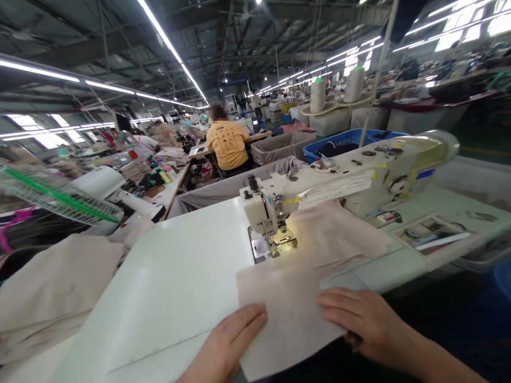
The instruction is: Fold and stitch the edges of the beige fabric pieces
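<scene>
A pale beige fabric piece (285, 314) lies in front of the sewing machine (319, 186), its near edge reaching over the table's front edge. My left hand (229, 343) grips its left side, fingers pressed together on top and thumb hidden. On the right side, my right hand (365, 324) holds the same piece, with fingers above and the thumb below. A small dark item shows under that hand, too unclear to name. The presser foot area (281, 239) is lit, just beyond the piece's far edge. More beige fabric (339, 234) lies under the machine arm.
The pale green table (187, 266) carries a tool tray (431, 234) at right. Beige cloth (56, 287) is heaped at left near a fan (59, 197). Behind the machine are a blue basket (311, 151) and thread cones (318, 96). A person in yellow (227, 143) sits ahead.
</scene>
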Motion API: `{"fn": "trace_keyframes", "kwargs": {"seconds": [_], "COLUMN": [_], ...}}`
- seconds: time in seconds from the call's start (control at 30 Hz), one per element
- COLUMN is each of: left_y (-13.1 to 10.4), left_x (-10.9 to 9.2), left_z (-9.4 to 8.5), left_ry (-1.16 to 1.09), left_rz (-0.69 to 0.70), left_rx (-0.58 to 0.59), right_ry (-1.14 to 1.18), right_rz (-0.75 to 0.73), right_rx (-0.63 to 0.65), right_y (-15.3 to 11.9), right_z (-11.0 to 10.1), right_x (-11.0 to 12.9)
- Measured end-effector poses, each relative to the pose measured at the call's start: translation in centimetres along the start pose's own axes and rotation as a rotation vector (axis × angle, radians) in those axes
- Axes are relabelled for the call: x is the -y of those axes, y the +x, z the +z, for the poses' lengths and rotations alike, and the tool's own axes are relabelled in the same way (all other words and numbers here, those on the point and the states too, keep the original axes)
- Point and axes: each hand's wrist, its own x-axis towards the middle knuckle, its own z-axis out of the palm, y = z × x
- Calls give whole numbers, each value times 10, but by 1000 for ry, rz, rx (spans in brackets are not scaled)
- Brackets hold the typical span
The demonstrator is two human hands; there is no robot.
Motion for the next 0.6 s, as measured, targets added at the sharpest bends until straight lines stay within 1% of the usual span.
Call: {"fn": "trace_keyframes", "kwargs": {"seconds": [0.07,0.17,0.23,0.3,0.37,0.4,0.43,0.47,0.5,0.53,0.6], "left_y": [-14,-19,-15,-8,0,4,9,13,17,20,25], "left_x": [9,21,26,28,29,29,29,30,30,31,32], "left_z": [-4,-12,-17,-22,-25,-25,-25,-24,-22,-19,-13], "left_ry": [13,-37,-123,-238,-375,-442,-502,-552,-588,-609,-614], "left_rz": [-55,-99,-133,-175,-272,-353,-452,-555,-656,-742,-861], "left_rx": [-14,-12,7,25,40,34,12,-23,-65,-111,-188], "right_ry": [61,105,143,227,343,401,456,505,548,585,635], "right_rz": [-8,4,-6,-22,4,51,139,267,425,598,911], "right_rx": [66,169,231,261,248,230,208,177,131,64,-138], "right_y": [16,38,48,55,60,62,64,66,69,71,74], "right_z": [8,17,22,25,27,27,27,28,30,33,40], "right_x": [5,6,5,2,0,-1,-3,-4,-4,-5,-6]}}
